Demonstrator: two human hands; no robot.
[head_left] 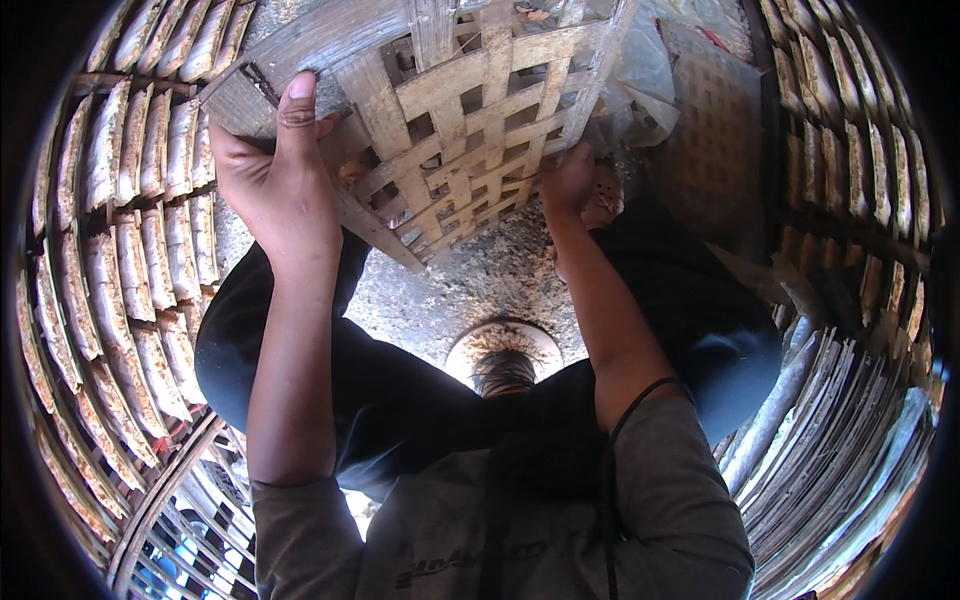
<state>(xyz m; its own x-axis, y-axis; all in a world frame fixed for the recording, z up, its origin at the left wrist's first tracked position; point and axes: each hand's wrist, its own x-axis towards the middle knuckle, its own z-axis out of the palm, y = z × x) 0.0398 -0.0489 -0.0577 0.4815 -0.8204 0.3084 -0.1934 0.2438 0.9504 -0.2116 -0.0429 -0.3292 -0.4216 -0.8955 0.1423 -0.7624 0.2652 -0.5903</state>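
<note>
A lattice panel (475, 130) of woven bamboo strips with a wooden frame is tilted up in front of me, between my knees. My left hand (280, 185) grips its left frame edge. The thumb lies along the front and the fingers pass behind, partly hidden. Lower on the right edge, my right hand (568, 180) is closed round the frame, with its fingers mostly in shadow. Through the gaps in the weave, dark spots and bits of the floor show.
Layered rows of pale, rough-edged slats (130, 250) rise at the left, with similar rows (860, 170) at the right. Crumpled clear plastic (640, 85) lies beyond the panel. Thin sticks (830, 430) are stacked at lower right. A round pale disc (470, 345) sits on the speckled floor (400, 300).
</note>
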